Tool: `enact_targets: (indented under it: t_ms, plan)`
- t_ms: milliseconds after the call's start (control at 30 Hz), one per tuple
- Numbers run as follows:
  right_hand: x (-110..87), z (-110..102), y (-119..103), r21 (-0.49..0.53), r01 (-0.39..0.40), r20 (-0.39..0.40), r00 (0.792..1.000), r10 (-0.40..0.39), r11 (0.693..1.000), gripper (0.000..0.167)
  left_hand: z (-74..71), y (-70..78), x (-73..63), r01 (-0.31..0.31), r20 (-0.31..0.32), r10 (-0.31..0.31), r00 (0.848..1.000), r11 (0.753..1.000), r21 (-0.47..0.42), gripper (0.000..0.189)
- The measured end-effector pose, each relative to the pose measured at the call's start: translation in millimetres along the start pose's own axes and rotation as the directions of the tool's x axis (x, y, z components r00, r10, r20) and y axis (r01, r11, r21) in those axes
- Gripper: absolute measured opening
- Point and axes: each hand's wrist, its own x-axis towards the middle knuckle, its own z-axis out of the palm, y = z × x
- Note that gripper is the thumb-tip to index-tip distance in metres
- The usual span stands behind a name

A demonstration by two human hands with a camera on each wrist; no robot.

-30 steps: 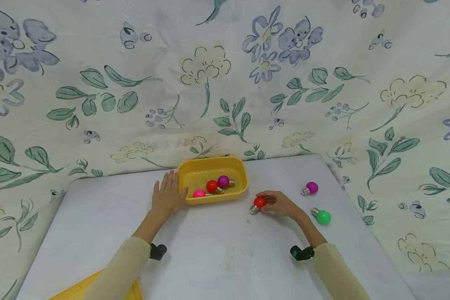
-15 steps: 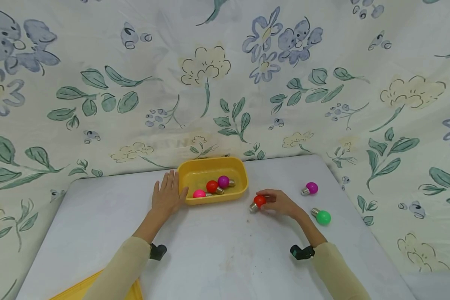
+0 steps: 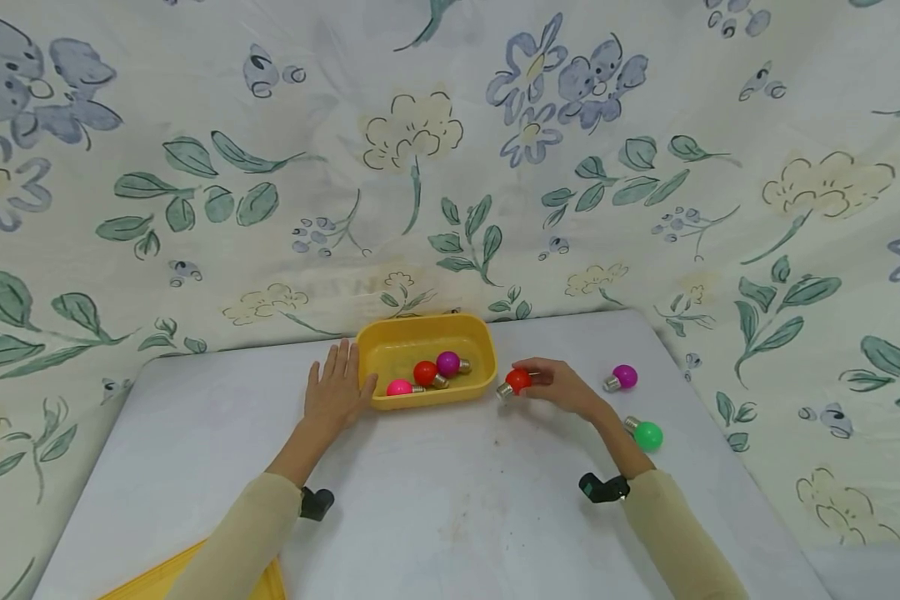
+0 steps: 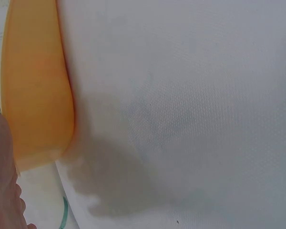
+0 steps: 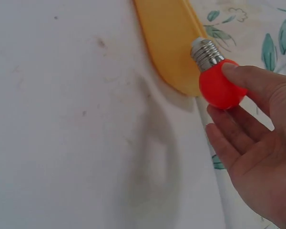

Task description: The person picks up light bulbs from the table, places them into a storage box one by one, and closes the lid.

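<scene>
Between thumb and fingers my right hand [image 3: 565,388] pinches a red light bulb [image 5: 222,90], its metal screw base pointing away from the palm. In the head view this bulb is just off the right end of a yellow tub [image 3: 427,401]; the hand's shadow falls on the table below. My left hand [image 3: 333,393] has its fingers straight and its thumb at the left end of the tub. Inside the tub lie a pink bulb [image 3: 399,387], another red bulb [image 3: 424,372] and a purple bulb [image 3: 447,363].
On the white table [image 3: 412,500], to the right of my right hand, lie a second purple bulb [image 3: 625,377] and a green bulb [image 3: 648,436]. A yellow tray [image 3: 270,583] shows partly at the lower left. Flowered cloth [image 3: 307,167] hangs behind the table.
My right hand has raised the red bulb off the table and carried it slightly farther away, nearer the tub's right end. The left hand has stayed in place.
</scene>
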Motion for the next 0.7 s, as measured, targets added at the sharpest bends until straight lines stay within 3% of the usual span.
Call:
enact_targets:
  t_ms: [133, 700]
  plan:
    - [9.3, -2, -1, 0.022, 0.015, -0.026, 1.000, -0.014, 1.000, 0.049, 1.2, -0.9, 0.1, 0.002, -0.006, -0.002, 1.000, 1.000, 0.002, 0.074]
    - [54.2, 14, -42, -0.006, 0.095, -0.103, 0.990, -0.095, 0.995, 0.048, -0.1, -0.3, -1.3, -0.004, -0.002, 0.004, 1.000, 1.000, 0.020, 0.074]
